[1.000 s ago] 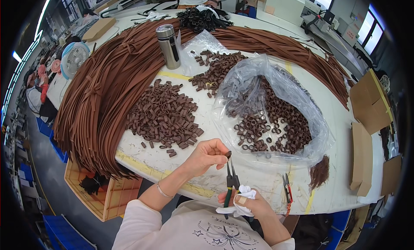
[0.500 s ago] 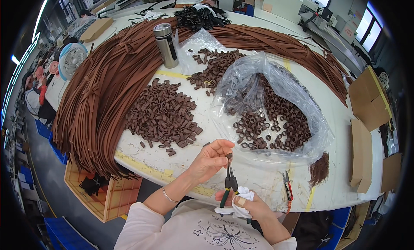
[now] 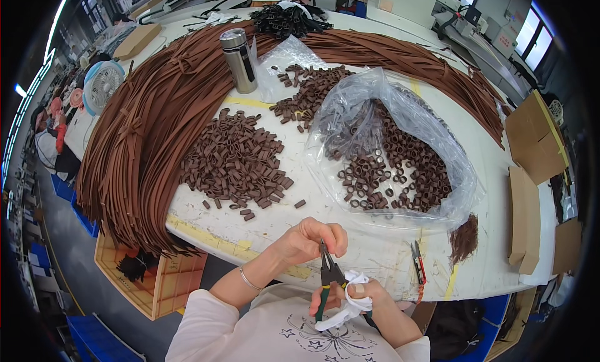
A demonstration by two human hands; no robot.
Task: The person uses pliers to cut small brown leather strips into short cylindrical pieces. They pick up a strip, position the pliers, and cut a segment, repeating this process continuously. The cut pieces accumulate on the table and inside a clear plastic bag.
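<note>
My right hand (image 3: pixel 369 293) grips a pair of long-nosed pliers (image 3: pixel 331 271) with green handles; a white cloth (image 3: pixel 351 306) is wrapped about the handles and fingers. The plier tips point up to my left hand (image 3: pixel 310 240), whose fingers are curled closed at them and hide whatever they hold. Left of the hands lies a pile of flattened brown strap loops (image 3: pixel 234 162), with a single loop (image 3: pixel 300 204) apart from it. Round brown rings (image 3: pixel 419 168) fill an open clear plastic bag (image 3: pixel 325 168) beyond my hands.
Long brown straps (image 3: pixel 137 143) curve round the table's left and far sides. A steel flask (image 3: pixel 239 62) stands near them. Red-handled snips (image 3: pixel 418 265) and a brown fibre tuft (image 3: pixel 464 238) lie at right. Cardboard boxes (image 3: pixel 524 218) stand at the right edge.
My left hand has come down and its fingers have curled in over the plier tips. The brown loop seen there earlier no longer shows. The pliers have tilted slightly left.
</note>
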